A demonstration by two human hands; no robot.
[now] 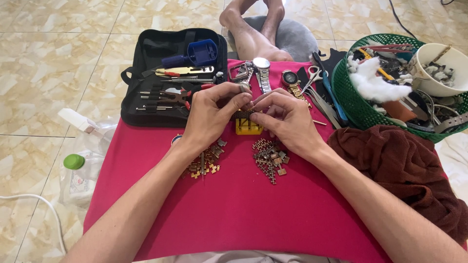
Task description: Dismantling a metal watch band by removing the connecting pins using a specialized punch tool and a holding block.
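left hand pinched a dark watch band piece | right hand pinched its other end, steadying it | yellow holder block sat just under both | loose links lay near the wrists

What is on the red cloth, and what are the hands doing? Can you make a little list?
Left hand: pinches a small watch strap piece
Right hand: pinches the same piece
Under the hands: yellow block
On the red cloth: two piles of links, watches
Behind: black tool case
Right side: green basket, brown cloth
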